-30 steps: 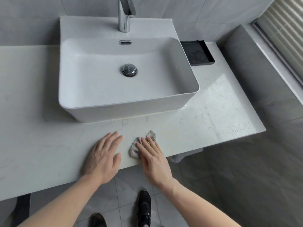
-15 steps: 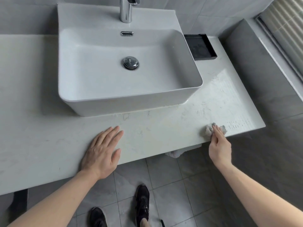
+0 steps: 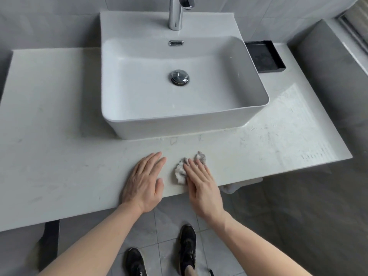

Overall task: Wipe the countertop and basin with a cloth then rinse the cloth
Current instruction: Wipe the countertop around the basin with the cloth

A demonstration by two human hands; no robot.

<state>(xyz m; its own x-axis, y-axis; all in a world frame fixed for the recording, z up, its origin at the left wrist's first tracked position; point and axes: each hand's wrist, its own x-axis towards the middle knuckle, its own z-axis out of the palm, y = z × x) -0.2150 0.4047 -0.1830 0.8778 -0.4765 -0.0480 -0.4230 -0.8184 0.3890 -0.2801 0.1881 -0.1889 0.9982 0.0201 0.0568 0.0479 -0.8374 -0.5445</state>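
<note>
A crumpled grey-white cloth [image 3: 180, 172] lies on the pale marble countertop [image 3: 59, 156] near its front edge, in front of the basin. My right hand [image 3: 201, 186] presses flat on the cloth, fingers covering its right part. My left hand [image 3: 144, 182] rests flat on the counter just left of the cloth, fingers spread, holding nothing. The white rectangular basin [image 3: 256, 108] stands on the counter with a chrome drain plug [image 3: 179, 77] in its middle and a chrome faucet [image 3: 176, 12] behind it.
A black tray [image 3: 266, 56] sits on the counter right of the basin. A grey wall and ledge [image 3: 328, 66] close off the counter's right end. Grey tiled floor and my black shoes [image 3: 187, 248] show below the front edge.
My right hand has slid the cloth from the counter's right front corner back left, to beside my left hand. The left hand has stayed flat in place.
</note>
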